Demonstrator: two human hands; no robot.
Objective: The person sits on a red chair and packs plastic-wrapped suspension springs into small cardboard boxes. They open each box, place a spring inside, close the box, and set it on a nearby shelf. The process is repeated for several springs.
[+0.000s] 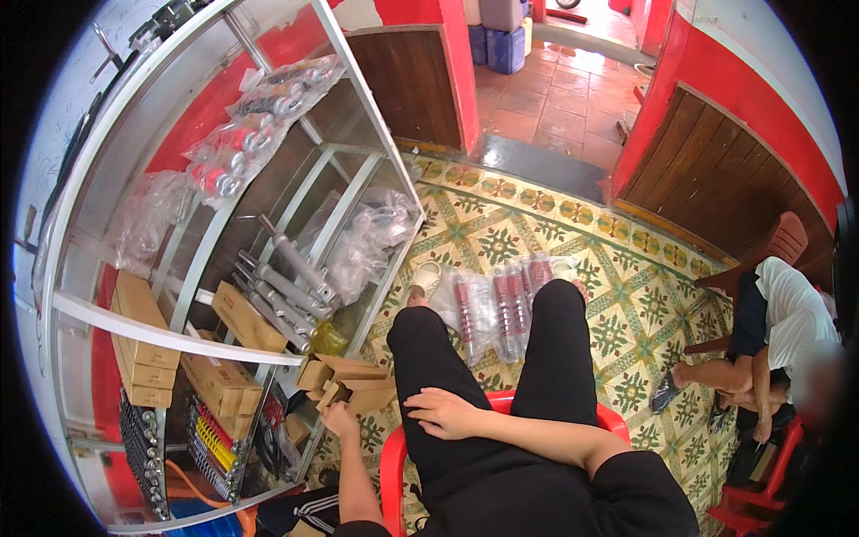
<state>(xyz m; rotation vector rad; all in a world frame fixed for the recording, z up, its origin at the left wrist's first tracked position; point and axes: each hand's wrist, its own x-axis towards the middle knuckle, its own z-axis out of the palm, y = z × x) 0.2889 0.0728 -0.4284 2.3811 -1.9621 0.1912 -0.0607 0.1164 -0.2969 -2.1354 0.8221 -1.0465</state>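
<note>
Left grip (340, 417) on tan cardboard boxes (347, 378) — right grip (443, 413) on thigh.

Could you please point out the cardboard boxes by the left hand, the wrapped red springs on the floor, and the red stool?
cardboard boxes (351, 378): head view, top flap of the stack.
wrapped red springs (506, 304): head view, middle of the plastic bundle.
red stool (391, 465): head view, left rim of the seat.

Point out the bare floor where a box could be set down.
Free: patterned tile floor between the plastic-wrapped red shock absorbers and the doorway, and right of the right knee toward the seated person. Crowded: by the left hand, brown cardboard boxes against the glass cabinet.
</note>
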